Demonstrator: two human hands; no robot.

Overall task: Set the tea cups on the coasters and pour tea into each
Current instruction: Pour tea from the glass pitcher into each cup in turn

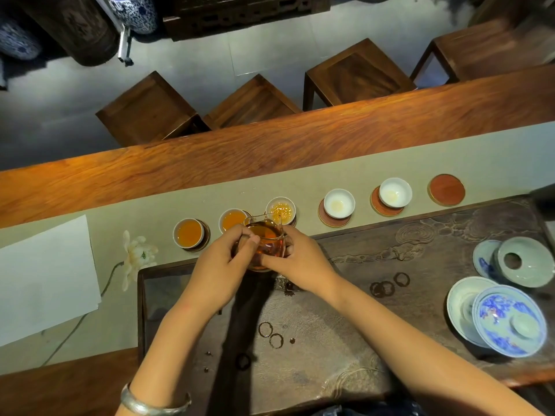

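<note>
Legible text: none on any surface in view
White paper sheet [45,280]: blank; no writing shows
Cups [339,203]: plain white; no marks or numbers
Coasters [446,189]: plain reddish discs with pale rim; no lettering
Glass pitcher [265,244]: clear; no brand or scale visible
Blue-and-white lidded bowl [509,321]: painted pattern only; no characters can be made out
Blue-and-white jars [132,12]: painted pattern only; too blurred to show any sign
Carved stone tray [390,253]: relief ornament only; no inscription can be read
</note>
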